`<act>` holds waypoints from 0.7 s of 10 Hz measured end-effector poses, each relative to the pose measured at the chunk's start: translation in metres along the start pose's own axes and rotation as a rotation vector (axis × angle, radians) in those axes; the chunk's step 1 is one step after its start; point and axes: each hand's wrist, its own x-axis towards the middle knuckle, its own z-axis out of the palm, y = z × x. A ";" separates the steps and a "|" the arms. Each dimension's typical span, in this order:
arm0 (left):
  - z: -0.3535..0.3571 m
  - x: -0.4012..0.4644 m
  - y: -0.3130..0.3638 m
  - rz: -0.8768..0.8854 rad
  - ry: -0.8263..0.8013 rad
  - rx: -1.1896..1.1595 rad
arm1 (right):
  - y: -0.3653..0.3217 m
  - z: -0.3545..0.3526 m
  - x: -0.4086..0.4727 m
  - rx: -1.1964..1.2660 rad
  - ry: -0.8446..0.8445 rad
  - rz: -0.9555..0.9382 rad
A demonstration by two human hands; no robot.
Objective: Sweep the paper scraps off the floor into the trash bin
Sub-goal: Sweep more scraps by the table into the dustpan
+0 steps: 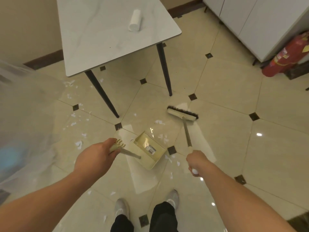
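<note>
Two tools are in your grip at once. Your left hand (98, 152) is curled round the comb-topped handle of the dustpan (147, 150), and your right hand (196, 162) is wrapped round the upper end of the broom (183, 113) shaft, its white cap showing just below your fist. Neither hand has any slack in it that I can see.

You hold the dustpan tilted with its clear mouth toward the far side, facing the broom head, so whatever the bristles draw toward you should slide straight in. The broom head rests on the floor (225, 131) just right of the near table leg, beyond a few paper scraps (159, 122) that lie between it and the pan's lip. That placement looks chosen for a short pull toward you.

Most scraps are still loose: a wide scatter on the left, near the table (108, 39) leg and along the clear plastic liner of what I take to be the trash bin (25, 114), plus some near your shoes. Nothing shows as emptied into the bin yet, so the job seems barely begun. A white roll (135, 20) lies on the tabletop, and a red fire extinguisher (287, 56) lies at far right.
</note>
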 end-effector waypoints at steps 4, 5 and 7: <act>-0.006 -0.037 -0.055 -0.111 0.009 -0.033 | -0.007 0.037 -0.097 -0.067 -0.168 -0.188; -0.009 -0.052 -0.070 -0.162 0.039 -0.051 | -0.055 0.057 -0.076 -0.176 -0.126 -0.277; 0.009 -0.074 -0.106 -0.233 0.067 -0.038 | -0.139 0.110 -0.020 -0.320 -0.125 -0.325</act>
